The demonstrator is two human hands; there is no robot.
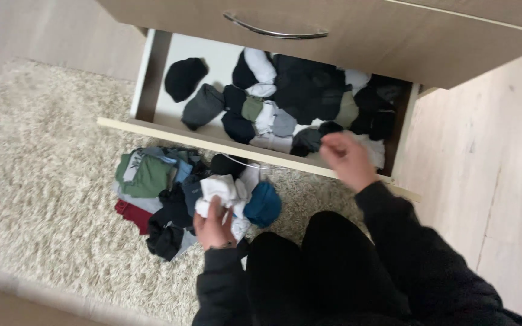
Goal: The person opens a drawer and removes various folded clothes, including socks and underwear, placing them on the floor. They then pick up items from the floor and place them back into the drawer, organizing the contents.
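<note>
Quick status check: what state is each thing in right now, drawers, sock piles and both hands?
Lower drawer: pulled open, partly filled with balled socks.
Upper drawer: shut.
Pile of clothes: loose heap on the shaggy rug.
White sock bundle: gripped over the pile.
Left hand: shut on the bundle.
Right hand: blurred at the drawer's front edge, grip unclear.

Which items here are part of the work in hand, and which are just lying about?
In hand:
left hand gripping a white sock bundle
right hand at the open drawer
rolled socks in the drawer
clothes pile

Lying about:
shaggy rug
closed upper drawer
wooden floor
</note>
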